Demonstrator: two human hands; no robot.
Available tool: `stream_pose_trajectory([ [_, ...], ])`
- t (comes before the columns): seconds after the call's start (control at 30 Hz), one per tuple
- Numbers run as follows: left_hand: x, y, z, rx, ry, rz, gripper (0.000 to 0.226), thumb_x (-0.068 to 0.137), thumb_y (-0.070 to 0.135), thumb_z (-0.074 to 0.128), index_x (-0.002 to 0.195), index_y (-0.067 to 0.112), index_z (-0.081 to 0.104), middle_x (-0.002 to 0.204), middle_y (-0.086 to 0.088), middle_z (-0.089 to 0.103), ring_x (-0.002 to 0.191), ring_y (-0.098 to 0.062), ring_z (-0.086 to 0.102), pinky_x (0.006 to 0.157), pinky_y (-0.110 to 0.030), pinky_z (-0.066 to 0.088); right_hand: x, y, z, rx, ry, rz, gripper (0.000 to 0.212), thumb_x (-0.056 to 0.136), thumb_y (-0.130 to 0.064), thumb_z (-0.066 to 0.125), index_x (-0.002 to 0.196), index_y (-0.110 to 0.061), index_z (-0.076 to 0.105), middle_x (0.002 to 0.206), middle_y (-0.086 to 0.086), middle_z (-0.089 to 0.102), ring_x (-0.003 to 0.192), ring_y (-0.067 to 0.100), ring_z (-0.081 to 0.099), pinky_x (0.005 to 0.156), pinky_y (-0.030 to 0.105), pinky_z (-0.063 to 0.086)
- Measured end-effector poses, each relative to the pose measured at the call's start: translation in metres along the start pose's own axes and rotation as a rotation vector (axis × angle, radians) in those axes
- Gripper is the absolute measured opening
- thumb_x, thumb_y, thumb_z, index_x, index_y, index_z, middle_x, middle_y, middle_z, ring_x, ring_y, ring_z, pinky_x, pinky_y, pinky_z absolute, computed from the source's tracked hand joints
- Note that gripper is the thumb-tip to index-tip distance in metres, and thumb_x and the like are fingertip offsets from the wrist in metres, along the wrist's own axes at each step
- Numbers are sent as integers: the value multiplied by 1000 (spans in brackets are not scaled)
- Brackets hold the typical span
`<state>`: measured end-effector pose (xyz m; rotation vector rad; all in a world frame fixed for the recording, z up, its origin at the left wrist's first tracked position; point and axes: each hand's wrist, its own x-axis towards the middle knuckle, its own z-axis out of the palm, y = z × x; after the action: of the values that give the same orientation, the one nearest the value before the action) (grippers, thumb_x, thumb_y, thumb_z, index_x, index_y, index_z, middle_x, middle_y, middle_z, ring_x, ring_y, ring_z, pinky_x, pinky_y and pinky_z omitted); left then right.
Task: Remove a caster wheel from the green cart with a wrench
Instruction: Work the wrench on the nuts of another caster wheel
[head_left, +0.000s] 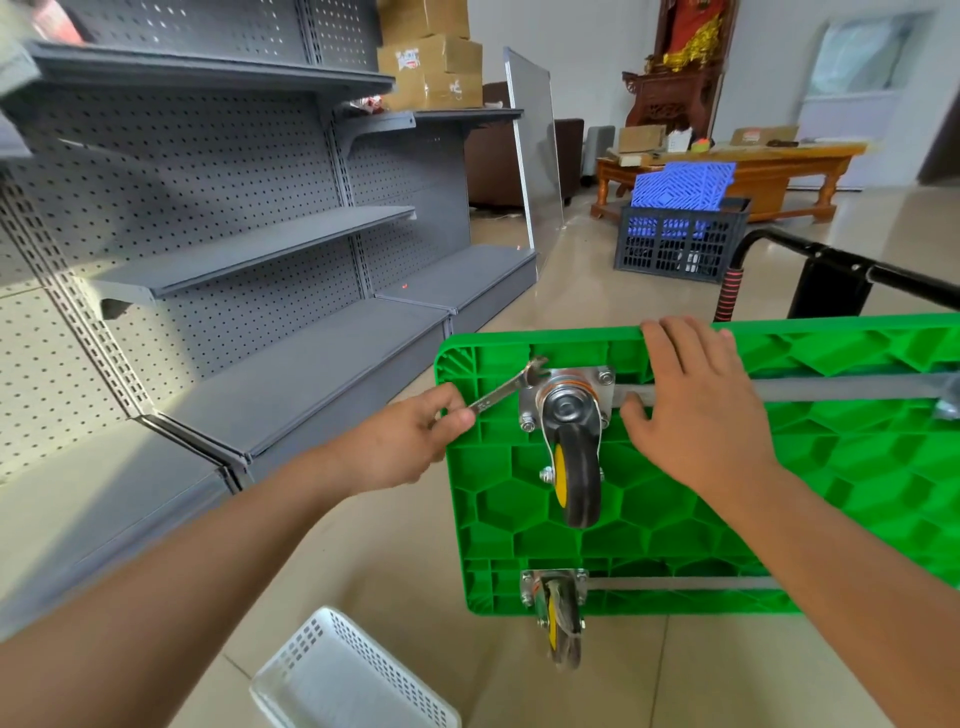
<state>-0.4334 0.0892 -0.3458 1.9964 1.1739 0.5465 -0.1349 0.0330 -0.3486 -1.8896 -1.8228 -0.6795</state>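
While the green cart (779, 467) lay overturned on the floor, the wrench (506, 387) was gripped by the left hand (410, 436), its open end at the caster wheel (574, 467) mounting plate. The right hand (701, 410) was rested flat on the cart, fingers straight.

Left hand (410, 441) pinching, right hand (696, 410) flat.

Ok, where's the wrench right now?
Left of centre: the left hand holds the wrench, its open end at the upper-left bolt of the caster plate.
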Motion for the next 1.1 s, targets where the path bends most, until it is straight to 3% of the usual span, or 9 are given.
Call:
stream_pose_trajectory([
  [0.1, -1, -11, 9, -89, -1, 89, 29, 106, 31, 46, 76, 31, 48, 58, 11, 40, 53, -13, 34, 52, -27, 33, 0, 0, 1, 1, -13, 5, 76, 85, -37, 60, 150, -6, 35, 147, 14, 41, 142, 35, 33, 122, 53, 21],
  [0.23, -7, -20, 13, 262, 207, 142, 30, 108, 26, 44, 78, 28, 47, 61, 16, 53, 56, -5, 46, 57, -20, 37, 0, 0, 2, 10, 1, 3, 76, 84, -36, 61, 149, -6, 36, 146, 14, 42, 141, 35, 34, 122, 53, 21],
  [0.4, -7, -27, 21, 381, 304, 100, 15, 107, 33, 41, 100, 25, 52, 71, -2, 58, 63, -20, 49, 66, -39, 43, 0, 0, 3, 7, 4, 10, 76, 85, -36, 60, 150, -6, 36, 147, 15, 42, 142, 36, 33, 123, 53, 20],
  [0.57, -3, -23, 31, 371, 442, 105, 18, 107, 34, 43, 97, 22, 52, 61, 5, 46, 60, -11, 46, 58, -36, 27, 0, 0, 4, 8, 10, 8, 76, 84, -36, 60, 149, -5, 36, 147, 15, 42, 142, 36, 33, 123, 53, 20],
  [0.73, -5, -22, 36, 452, 520, 111, 20, 106, 34, 42, 99, 18, 53, 63, 7, 44, 65, -24, 44, 60, -37, 24, 0, 1, 4, 14, 25, 10, 76, 83, -34, 61, 149, -5, 37, 147, 15, 42, 141, 36, 33, 123, 53, 20],
  [0.9, -2, -25, 40, 352, 452, 56, 25, 106, 37, 41, 89, 21, 48, 62, 3, 47, 64, -26, 49, 57, -37, 33, -1, 1, 5, 14, 18, 9, 76, 83, -34, 61, 150, -5, 36, 148, 15, 41, 142, 36, 32, 123, 53, 20],
  [1.1, 8, -22, 31, 304, 549, -71, 36, 102, 43, 51, 75, 18, 51, 62, -1, 54, 66, -26, 51, 60, -34, 35, 1, 1, 4, 12, 6, 7, 76, 84, -35, 60, 149, -5, 36, 148, 15, 41, 142, 36, 32, 123, 53, 20],
])
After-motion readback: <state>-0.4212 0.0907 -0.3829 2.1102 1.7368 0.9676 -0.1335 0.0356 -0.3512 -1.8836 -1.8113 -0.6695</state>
